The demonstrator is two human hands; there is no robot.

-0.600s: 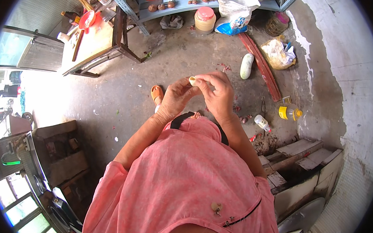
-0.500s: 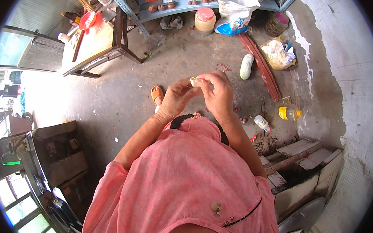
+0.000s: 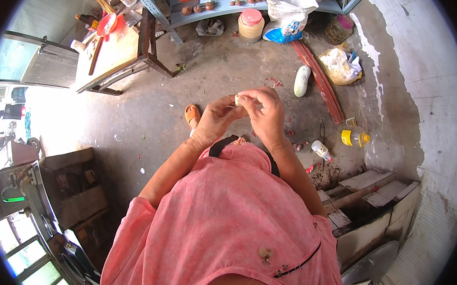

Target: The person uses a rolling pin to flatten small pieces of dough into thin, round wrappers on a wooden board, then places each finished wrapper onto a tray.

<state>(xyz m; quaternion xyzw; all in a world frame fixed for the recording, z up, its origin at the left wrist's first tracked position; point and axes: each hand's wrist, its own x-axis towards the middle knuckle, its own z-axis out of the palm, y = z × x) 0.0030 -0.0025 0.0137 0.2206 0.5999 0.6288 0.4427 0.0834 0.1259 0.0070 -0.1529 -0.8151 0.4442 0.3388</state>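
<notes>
A small pale garlic clove (image 3: 237, 100) is pinched between the fingertips of both my hands, out in front of my body. My left hand (image 3: 218, 118) is closed, with thumb and forefinger at the clove's lower left side. From the right, my right hand (image 3: 267, 116) meets it, its thumb and forefinger pressed on the clove. The fingers partly cover the clove. Reddish skin scraps (image 3: 275, 83) lie on the floor past my hands.
A wooden table (image 3: 119, 50) with a red strainer (image 3: 107, 24) stands at far left. A blue shelf (image 3: 232, 8), a lidded tub (image 3: 251, 27), a pale gourd (image 3: 301, 81), a red beam (image 3: 322, 85) and bottles, including a yellow-capped one (image 3: 355, 137), lie ahead and right.
My fingers have shifted slightly around the clove, and less of it shows now. Both hands stay in nearly the same place.
</notes>
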